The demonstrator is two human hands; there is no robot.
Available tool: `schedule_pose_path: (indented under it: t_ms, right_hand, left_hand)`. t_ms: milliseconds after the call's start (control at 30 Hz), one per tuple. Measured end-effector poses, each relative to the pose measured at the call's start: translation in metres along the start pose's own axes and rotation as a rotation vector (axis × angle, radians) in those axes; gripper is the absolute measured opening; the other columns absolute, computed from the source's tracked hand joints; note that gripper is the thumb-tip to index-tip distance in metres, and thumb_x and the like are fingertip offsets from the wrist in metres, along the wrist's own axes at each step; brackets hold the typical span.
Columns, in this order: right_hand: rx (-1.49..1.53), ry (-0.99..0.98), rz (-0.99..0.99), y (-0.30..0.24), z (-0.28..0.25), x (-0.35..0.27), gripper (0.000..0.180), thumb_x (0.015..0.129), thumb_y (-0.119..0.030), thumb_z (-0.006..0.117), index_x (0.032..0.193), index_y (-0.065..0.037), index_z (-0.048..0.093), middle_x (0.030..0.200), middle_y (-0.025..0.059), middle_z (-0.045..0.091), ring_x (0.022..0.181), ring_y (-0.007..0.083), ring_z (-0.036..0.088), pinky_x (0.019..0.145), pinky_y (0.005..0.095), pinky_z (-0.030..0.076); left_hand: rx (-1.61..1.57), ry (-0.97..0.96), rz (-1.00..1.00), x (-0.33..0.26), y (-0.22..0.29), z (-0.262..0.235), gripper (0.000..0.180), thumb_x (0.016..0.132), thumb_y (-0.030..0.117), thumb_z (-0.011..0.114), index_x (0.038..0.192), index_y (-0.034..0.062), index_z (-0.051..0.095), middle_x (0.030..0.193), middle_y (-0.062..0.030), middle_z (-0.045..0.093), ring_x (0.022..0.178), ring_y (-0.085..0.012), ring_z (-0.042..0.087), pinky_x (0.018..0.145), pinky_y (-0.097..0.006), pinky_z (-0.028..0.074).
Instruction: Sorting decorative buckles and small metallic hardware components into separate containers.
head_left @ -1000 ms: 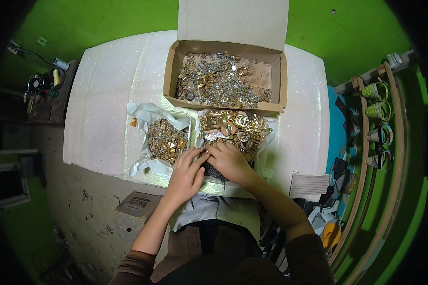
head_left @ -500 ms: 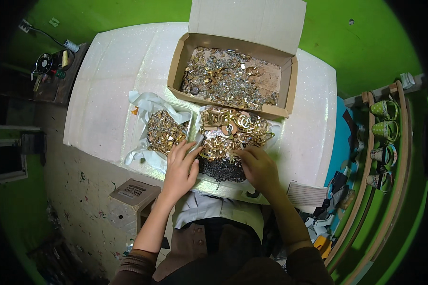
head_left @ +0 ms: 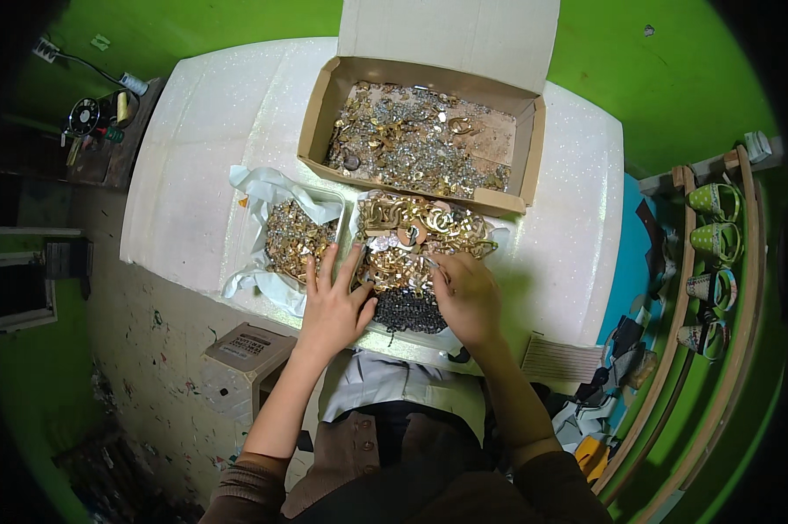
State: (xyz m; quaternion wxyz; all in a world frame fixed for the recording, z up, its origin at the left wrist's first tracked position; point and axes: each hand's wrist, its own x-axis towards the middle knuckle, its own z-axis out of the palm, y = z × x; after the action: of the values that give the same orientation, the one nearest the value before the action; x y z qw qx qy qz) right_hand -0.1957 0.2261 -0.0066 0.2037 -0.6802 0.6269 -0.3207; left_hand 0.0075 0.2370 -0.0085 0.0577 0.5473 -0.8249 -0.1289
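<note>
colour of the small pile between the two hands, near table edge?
Dark grey to black pile of small parts, unlike the gold pieces above it; head view.

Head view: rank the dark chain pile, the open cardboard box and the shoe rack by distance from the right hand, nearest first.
1. Dark chain pile: just to the left of the right hand, about touching it.
2. Open cardboard box: farther up the table, beyond the gold pieces.
3. Shoe rack: off the table, far right, against the green wall.
</note>
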Motion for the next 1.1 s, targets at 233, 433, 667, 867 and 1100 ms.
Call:
schedule_pose_path:
  t_ms: [233,433,667,867,1100]
  right_hand:
    - [-0.056,0.031,-0.096,-0.002,0.006,-0.005,0.015,0.074,-0.008,0.063,0.089,-0.01,0.061,0.077,0.0055,0.055,0.069,0.0247,0.056,0.063,0.0349,0.044]
    - [-0.061,0.009,-0.157,-0.023,0.022,-0.001,0.013,0.076,-0.009,0.062,0.089,-0.008,0.062,0.077,0.0071,0.056,0.071,0.0243,0.056,0.065,0.0343,0.044]
    - [0.033,0.104,0.033,-0.018,0.027,0.006,0.013,0.077,-0.011,0.062,0.089,-0.008,0.06,0.081,0.0076,0.058,0.072,0.0264,0.057,0.062,0.0366,0.045]
    - [-0.034,0.047,-0.023,-0.028,0.017,0.024,0.011,0.077,-0.01,0.06,0.088,-0.007,0.06,0.075,0.0071,0.056,0.069,0.0253,0.057,0.061,0.0363,0.046]
    - [-0.133,-0.111,-0.053,-0.038,0.076,-0.002,0.012,0.078,-0.015,0.059,0.086,-0.008,0.065,0.067,0.0072,0.06,0.055,0.0239,0.059,0.049,0.0337,0.048]
  left_hand:
    - [0.172,0.088,-0.096,-0.001,-0.011,0.002,0.033,0.078,0.031,0.06,0.111,0.0227,0.062,0.144,-0.0144,0.021,0.131,-0.0401,0.016,0.103,-0.059,0.012]
    - [0.035,0.111,-0.017,0.001,-0.013,-0.01,0.032,0.078,0.025,0.059,0.109,0.0199,0.061,0.141,-0.0146,0.026,0.129,-0.0392,0.021,0.102,-0.059,0.013]
    - [-0.084,0.185,0.049,0.012,-0.027,-0.026,0.028,0.077,0.017,0.058,0.105,0.0118,0.061,0.127,-0.0147,0.042,0.123,-0.0373,0.031,0.102,-0.055,0.019]
    - [-0.106,0.228,0.091,0.035,-0.039,-0.036,0.029,0.075,0.011,0.059,0.104,0.0126,0.061,0.126,-0.0139,0.043,0.122,-0.0373,0.033,0.103,-0.054,0.021]
    - [-0.091,0.225,0.166,0.048,-0.046,-0.029,0.027,0.075,0.013,0.059,0.102,0.0111,0.062,0.123,-0.0159,0.044,0.121,-0.0373,0.034,0.102,-0.054,0.023]
